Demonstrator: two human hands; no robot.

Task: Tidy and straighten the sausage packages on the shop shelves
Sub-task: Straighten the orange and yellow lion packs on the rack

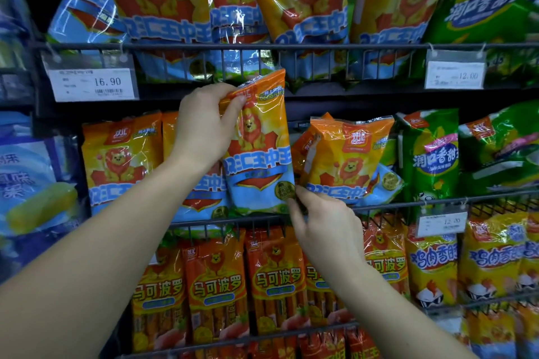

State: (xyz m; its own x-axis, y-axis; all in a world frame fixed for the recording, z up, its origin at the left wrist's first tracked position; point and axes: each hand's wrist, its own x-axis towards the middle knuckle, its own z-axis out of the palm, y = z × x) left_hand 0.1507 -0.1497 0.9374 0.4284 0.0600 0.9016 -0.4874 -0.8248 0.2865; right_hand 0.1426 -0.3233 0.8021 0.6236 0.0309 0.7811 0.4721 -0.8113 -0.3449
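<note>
While both hands are busy on the middle tier, the wire rack (pixel 320 46) stands full across three levels, mostly orange lion-print sausage packs with green ones at the right. The pack (pixel 259 154) being handled sits at the middle of that tier, between a tidy row on the left (pixel 122 160) and a slumped neighbour (pixel 347 160) leaning just beside it on the right. Its long axis runs near vertical, sealed top edge up and overlapping the shelf above, printed face turned out toward the aisle. Whether its bottom rests behind the front rail I cannot tell.

The left hand (pixel 201 125) grips the top left corner, thumb across the front. The right hand (pixel 326 221) pinches the lower right corner by the gold seal.

I would worry about two things: the glossy film could slide out of so small a pinch, and pressing the pack home could nudge the leaning neighbour further over or snag the top edge on the shelf above.
</note>
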